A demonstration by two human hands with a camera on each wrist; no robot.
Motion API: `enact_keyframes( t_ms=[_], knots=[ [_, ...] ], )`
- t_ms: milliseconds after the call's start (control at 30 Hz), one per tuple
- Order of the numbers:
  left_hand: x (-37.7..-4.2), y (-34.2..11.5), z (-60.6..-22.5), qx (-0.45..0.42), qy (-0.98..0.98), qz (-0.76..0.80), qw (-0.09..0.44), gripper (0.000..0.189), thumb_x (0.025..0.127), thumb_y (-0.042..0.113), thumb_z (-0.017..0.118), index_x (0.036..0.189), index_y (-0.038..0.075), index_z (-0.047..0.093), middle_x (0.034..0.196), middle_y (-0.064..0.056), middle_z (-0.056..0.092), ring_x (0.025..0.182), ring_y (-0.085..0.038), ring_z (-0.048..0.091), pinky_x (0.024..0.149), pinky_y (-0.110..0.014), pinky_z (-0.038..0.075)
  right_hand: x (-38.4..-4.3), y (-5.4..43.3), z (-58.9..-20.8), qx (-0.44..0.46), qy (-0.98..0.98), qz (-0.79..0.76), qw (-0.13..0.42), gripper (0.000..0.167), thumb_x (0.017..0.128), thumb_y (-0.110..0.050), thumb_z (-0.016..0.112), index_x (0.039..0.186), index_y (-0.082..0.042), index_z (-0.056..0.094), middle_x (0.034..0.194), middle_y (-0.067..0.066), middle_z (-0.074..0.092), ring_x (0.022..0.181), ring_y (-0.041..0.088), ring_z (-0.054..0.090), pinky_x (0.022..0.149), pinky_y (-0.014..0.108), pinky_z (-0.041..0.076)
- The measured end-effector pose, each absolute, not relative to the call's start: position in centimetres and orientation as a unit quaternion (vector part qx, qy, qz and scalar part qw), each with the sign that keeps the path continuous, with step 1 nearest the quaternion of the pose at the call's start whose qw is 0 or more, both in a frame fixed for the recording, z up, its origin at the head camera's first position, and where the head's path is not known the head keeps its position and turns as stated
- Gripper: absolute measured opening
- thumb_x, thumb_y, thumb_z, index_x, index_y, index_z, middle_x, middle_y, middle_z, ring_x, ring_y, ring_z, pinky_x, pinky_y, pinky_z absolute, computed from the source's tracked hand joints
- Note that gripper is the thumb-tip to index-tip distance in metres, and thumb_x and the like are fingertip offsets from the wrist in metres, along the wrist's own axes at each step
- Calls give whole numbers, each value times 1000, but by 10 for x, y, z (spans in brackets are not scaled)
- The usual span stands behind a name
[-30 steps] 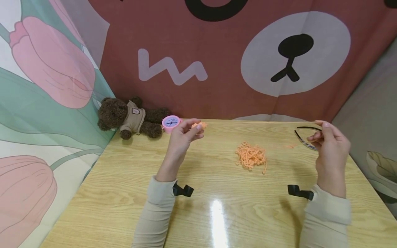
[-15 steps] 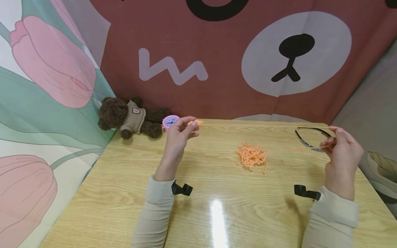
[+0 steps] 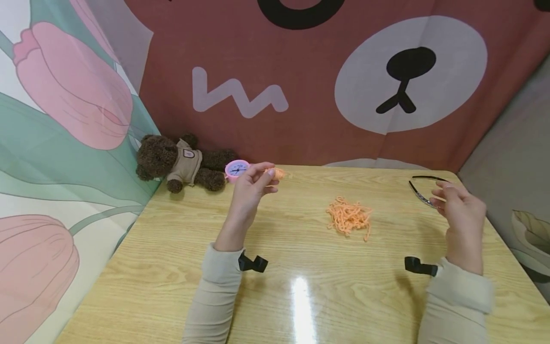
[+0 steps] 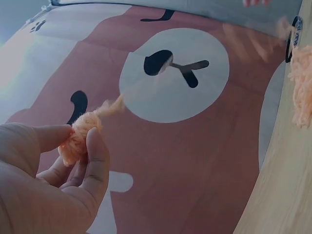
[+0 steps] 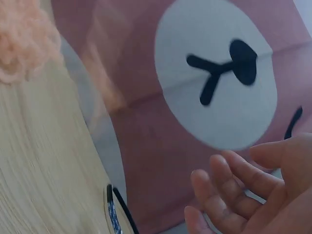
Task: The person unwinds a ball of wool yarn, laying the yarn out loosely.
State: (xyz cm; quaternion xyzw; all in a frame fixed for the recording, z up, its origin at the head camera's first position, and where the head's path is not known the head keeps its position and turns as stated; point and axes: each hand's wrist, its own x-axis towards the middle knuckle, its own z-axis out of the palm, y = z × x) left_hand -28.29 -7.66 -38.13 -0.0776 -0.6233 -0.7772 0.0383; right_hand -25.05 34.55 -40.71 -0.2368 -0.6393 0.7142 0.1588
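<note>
Between thumb and fingers, my left hand (image 3: 246, 203) pinches a small wound ball of orange yarn (image 3: 278, 174). The left wrist view shows the wound yarn ball (image 4: 78, 139) close up, with a blurred loose strand (image 4: 114, 105) trailing off it. On the right, above the table, my right hand (image 3: 464, 220) is raised with relaxed fingers. In the right wrist view its thumb stands apart from its fingers (image 5: 222, 173), and no yarn shows between them. A loose tangled heap of orange yarn (image 3: 349, 217) lies on the table between the hands.
Behind the right hand lies a black headband (image 3: 423, 196) with a glittery front, partly hidden. A brown teddy bear (image 3: 186, 167) lies at the back left, next to a pink alarm clock (image 3: 236, 169). A printed bear curtain (image 3: 301, 138) hangs behind the wooden table (image 3: 343, 296).
The right hand first drew out to the right with the yarn strand taut, then came back left and its fingers loosened. The taut strand no longer shows. The left hand barely shifted.
</note>
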Motion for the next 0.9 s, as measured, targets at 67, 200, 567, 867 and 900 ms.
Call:
enact_keyframes(
  t_ms=[67,200,567,867,900],
  knots=[
    [-282,-73,-382,-88,-631,-770,28,26,101,11,62,124,-3,62,91,6,68,83,-8,67,74,-22,60,-255,336,-407,-216,-679,683,162,33,103,-33,57,129,-18,69,90,-19,68,75,-5,67,66,7,49],
    [-279,-65,-383,-112,-641,-760,3,25,100,9,64,122,-2,64,94,4,68,86,-11,68,76,-24,60,-263,302,-405,-122,-773,597,175,43,103,-38,56,137,-12,64,100,-22,69,89,-8,66,75,5,50],
    [-268,-48,-386,-174,-688,-701,-75,26,97,14,69,122,4,68,118,-10,68,92,-15,70,87,-38,62,-253,182,-403,222,-834,505,-8,53,103,-35,60,153,-24,45,140,9,61,127,28,61,100,47,55],
    [-269,-49,-386,-172,-696,-694,-63,28,99,15,67,125,3,67,116,-13,70,92,-15,71,88,-37,62,-250,182,-404,154,-835,519,95,31,104,-38,57,110,-14,76,80,9,65,55,17,48,43,29,36],
    [-269,-49,-386,-169,-697,-695,-58,28,99,15,67,124,4,67,115,-12,70,91,-15,71,89,-37,62,-250,185,-403,146,-831,525,110,32,104,-38,56,109,-14,76,79,8,65,55,18,47,42,30,35]
  ],
)
